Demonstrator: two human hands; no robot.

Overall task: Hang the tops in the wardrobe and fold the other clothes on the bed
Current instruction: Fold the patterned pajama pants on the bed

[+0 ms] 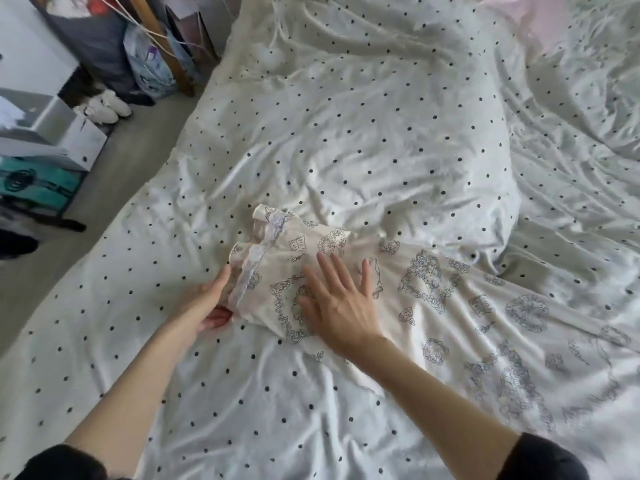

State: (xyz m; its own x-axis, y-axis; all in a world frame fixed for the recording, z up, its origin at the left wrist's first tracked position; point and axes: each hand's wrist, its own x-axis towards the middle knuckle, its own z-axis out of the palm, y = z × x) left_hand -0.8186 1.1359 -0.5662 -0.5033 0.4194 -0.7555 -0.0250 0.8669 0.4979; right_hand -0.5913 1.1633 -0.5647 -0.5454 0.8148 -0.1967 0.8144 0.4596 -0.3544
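A cream garment [450,306] with a blue line-drawn print and a lace trim lies on the bed, its left part folded over into a small flap and the rest spread out to the right. My right hand [341,303] lies flat on the folded part, fingers straight and spread. At the flap's left edge by the lace, my left hand [211,303] has its fingers tucked under the fabric with the thumb along the edge.
The bed is covered by a rumpled white duvet with black dots [346,116]. A pink pillow [526,19] sits at the far end. Left of the bed, the floor holds white shoes [107,105], boxes [69,140], bags [149,64] and a teal item [38,188].
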